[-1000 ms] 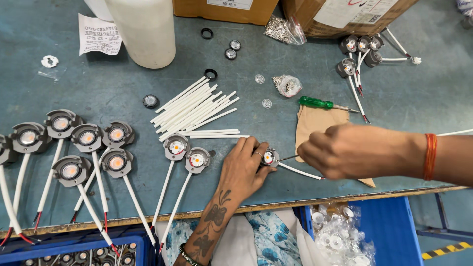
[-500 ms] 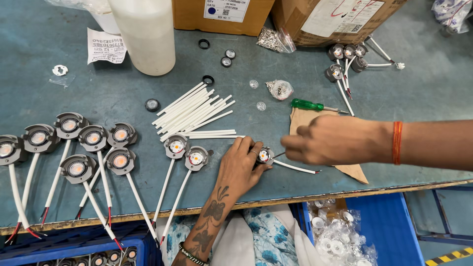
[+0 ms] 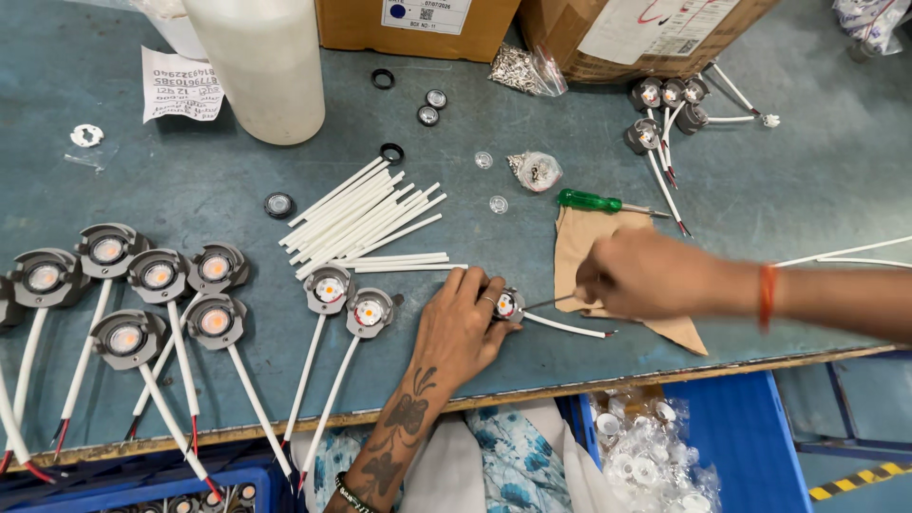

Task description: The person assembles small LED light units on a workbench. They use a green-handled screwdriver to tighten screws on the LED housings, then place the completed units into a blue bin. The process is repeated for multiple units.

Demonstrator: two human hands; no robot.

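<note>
My left hand (image 3: 463, 323) rests on the blue table near its front edge. Its fingers pinch a small round LED module (image 3: 506, 305) that has a white sleeved wire (image 3: 567, 328) trailing to the right. My right hand (image 3: 654, 280) comes in from the right, over a piece of brown paper (image 3: 581, 237). It grips a thin metal tool (image 3: 546, 302) whose tip touches the module. Two finished modules (image 3: 348, 301) with white wires lie just left of my left hand.
Several grey-ringed LED modules (image 3: 157, 275) lie at the left, and a heap of white sleeves (image 3: 366, 217) is in the middle. Also here are a green screwdriver (image 3: 594, 201), a white container (image 3: 264, 62), cardboard boxes (image 3: 418, 24), more modules (image 3: 665, 104) at back right, and a blue bin (image 3: 750, 446) below the edge.
My right hand has shifted slightly over the brown paper while its tool stays at the module. My left hand keeps its hold in the same place.
</note>
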